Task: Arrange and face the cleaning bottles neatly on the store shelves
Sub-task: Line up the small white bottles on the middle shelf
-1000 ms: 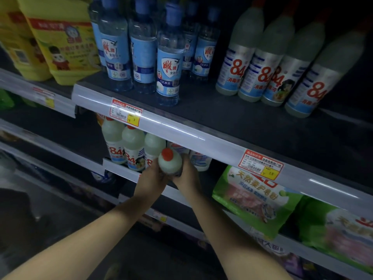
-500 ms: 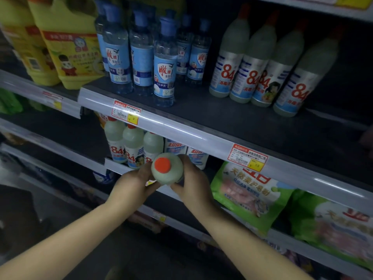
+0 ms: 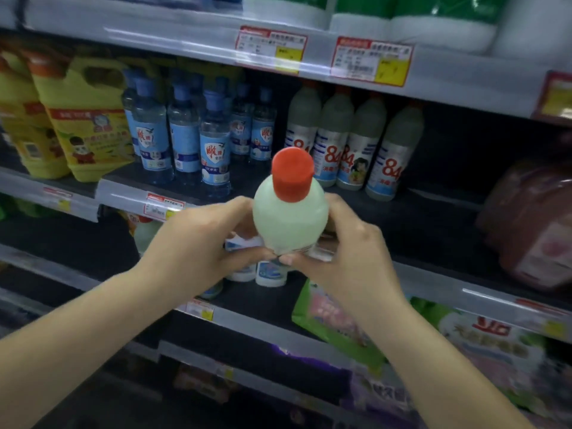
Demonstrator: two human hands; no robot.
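Note:
A pale green bottle with a red cap [image 3: 290, 212] is held upright in front of the middle shelf [image 3: 433, 224], cap toward me. My left hand [image 3: 198, 243] grips its lower left side and my right hand [image 3: 343, 252] grips its lower right side. Behind it on the middle shelf stands a row of white "84" disinfectant bottles [image 3: 356, 147], with bare shelf to their right. More of the same red-capped bottles [image 3: 145, 230] stand on the shelf below, mostly hidden by my hands.
Blue-capped clear bottles [image 3: 213, 150] and yellow jugs [image 3: 83, 119] fill the middle shelf's left. Green refill pouches [image 3: 337, 323] lie on the lower right. A reddish pack [image 3: 532, 224] sits at the far right. Price-tag rails [image 3: 371, 61] front each shelf.
Both hands have lifted the red-capped bottle from the lower shelf up to the level of the middle shelf. The view has tilted upward, showing the top shelf.

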